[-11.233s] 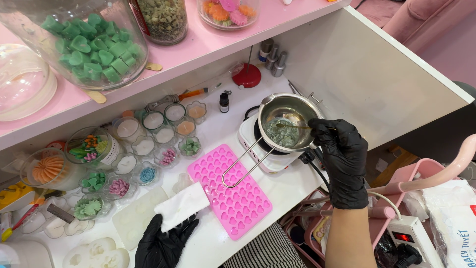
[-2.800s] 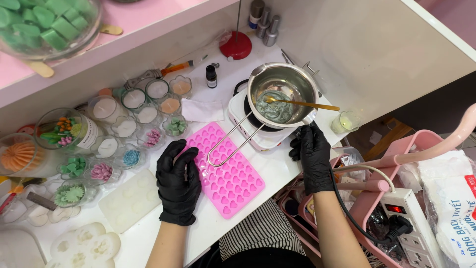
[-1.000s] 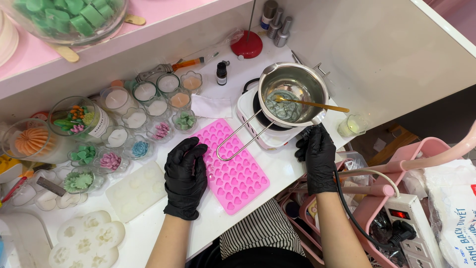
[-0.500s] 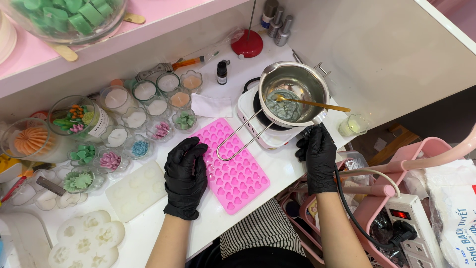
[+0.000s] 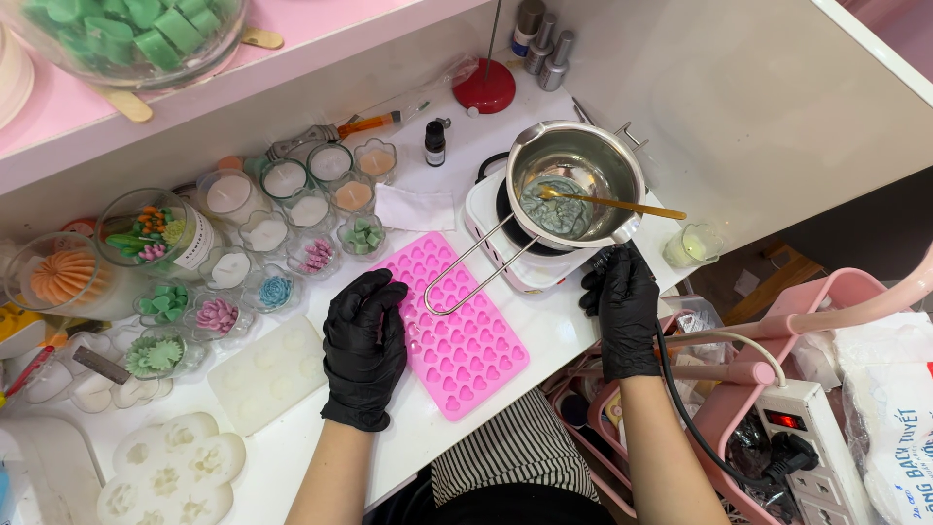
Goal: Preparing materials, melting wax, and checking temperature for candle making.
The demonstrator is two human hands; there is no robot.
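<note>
On the white worktop (image 5: 544, 335), the pink silicone mould with heart cavities (image 5: 457, 335) looks empty, as far as visible. The steel melting pot with greenish liquid (image 5: 575, 185) sits on the small white hotplate (image 5: 505, 228), nothing poured. The left hand (image 5: 364, 345) rests flat and open on the mould's edge; the right hand (image 5: 627, 306), fingers loosely curled, touches the hotplate front and holds nothing.

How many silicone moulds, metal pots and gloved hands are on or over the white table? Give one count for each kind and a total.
Silicone moulds: 3 (pink heart mould, clear mould, white flower mould)
Metal melting pot: 1
Black-gloved hands: 2 (left hand, right hand)
Total: 6
</note>
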